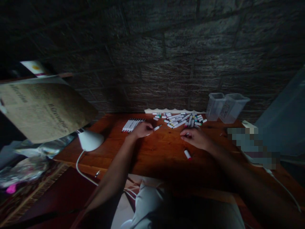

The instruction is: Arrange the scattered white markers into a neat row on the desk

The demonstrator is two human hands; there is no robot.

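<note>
My left hand [142,129] rests on the wooden table [164,152] with its fingers closed on a white marker [157,128] that points right. A neat row of markers with dark caps [132,124] lies just behind and left of that hand. My right hand [195,137] lies palm down, fingers curled over a marker tip near a loose heap of white markers with coloured caps [181,119]. One marker with a red cap [187,155] lies alone on the table just in front of my right hand.
Two clear plastic tubs [226,106] stand at the back right by the dark brick wall [181,54]. A white lamp base [90,140] with its cable sits at the table's left edge. A cardboard folder [45,108] and plastic wrapping [28,165] fill the left side.
</note>
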